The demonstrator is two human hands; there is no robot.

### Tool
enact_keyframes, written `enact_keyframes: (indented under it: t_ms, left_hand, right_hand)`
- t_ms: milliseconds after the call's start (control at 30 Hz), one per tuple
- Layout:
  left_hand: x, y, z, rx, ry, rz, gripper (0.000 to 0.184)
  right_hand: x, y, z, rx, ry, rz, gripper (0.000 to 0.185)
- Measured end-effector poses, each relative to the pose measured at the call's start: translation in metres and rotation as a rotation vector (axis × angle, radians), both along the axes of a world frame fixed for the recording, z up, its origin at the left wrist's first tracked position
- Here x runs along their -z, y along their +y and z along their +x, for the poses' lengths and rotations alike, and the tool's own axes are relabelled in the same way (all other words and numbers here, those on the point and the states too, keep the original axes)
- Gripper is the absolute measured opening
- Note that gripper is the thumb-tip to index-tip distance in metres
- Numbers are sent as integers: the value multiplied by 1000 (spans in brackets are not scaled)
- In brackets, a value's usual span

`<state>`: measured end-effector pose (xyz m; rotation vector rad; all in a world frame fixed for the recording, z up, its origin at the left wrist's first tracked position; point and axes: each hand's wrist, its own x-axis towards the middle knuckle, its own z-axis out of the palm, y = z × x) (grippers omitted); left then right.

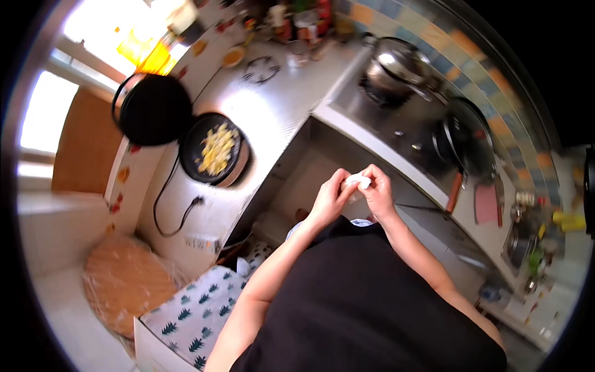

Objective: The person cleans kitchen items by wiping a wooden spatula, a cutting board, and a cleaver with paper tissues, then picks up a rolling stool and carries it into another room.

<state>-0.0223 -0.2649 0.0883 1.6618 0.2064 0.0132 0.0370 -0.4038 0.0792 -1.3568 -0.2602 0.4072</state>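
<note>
A small crumpled white tissue point(357, 180) is pinched between my two hands in front of my black shirt. My left hand point(331, 197) has its fingers closed on the tissue's left side, and my right hand point(377, 189) grips its right side. Both hands hang over the gap beside the counter. To their left, an open round electric pan point(214, 149) on the metal counter holds yellow and pale food pieces point(218, 147). Its black lid point(155, 110) is tilted back.
A metal pot point(396, 62) and a black wok with a glass lid point(465, 139) stand on the stove. An unplugged cord point(167, 232) lies near a power strip point(202, 243). A patterned cloth point(195, 316) covers a box at the lower left.
</note>
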Motion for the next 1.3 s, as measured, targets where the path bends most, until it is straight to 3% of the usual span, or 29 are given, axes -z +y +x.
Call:
enact_keyframes:
  t_ms: [267,533,633,733,767,900,1000,1100,1167,1300]
  left_hand:
    - [-8,-189,34,386,-127,-196,15]
    - [-7,-406,40,816,79,-279,16]
    - [1,-466,40,934,128,-278,15]
    - [6,-519,37,1091,141,-281,15]
    - [13,-535,34,1145,123,-285,15]
    - [37,-592,22,1309,168,-242,18]
    - [44,-624,18,1344,282,-288,20]
    - [55,-652,28,1326,388,-309,22]
    - [83,-672,45,1304,397,-328,29]
    - [101,-698,115,901,752,-349,35]
  right_hand:
    - [-20,-196,2,289,88,1,15]
    - [-11,-411,-42,630,212,115,16]
    - [-30,-457,-70,816,252,115,8]
    - [-13,-493,-90,1037,179,16,18]
    - [0,-508,-100,1079,163,-80,32]
    - [11,-543,-124,1280,147,-302,25]
    - [9,-567,-130,1317,195,-427,23]
    - [12,-591,-122,1337,308,-366,23]
    - [32,-607,-111,1362,258,-445,23]
    - [67,-640,-76,1247,245,-566,22]
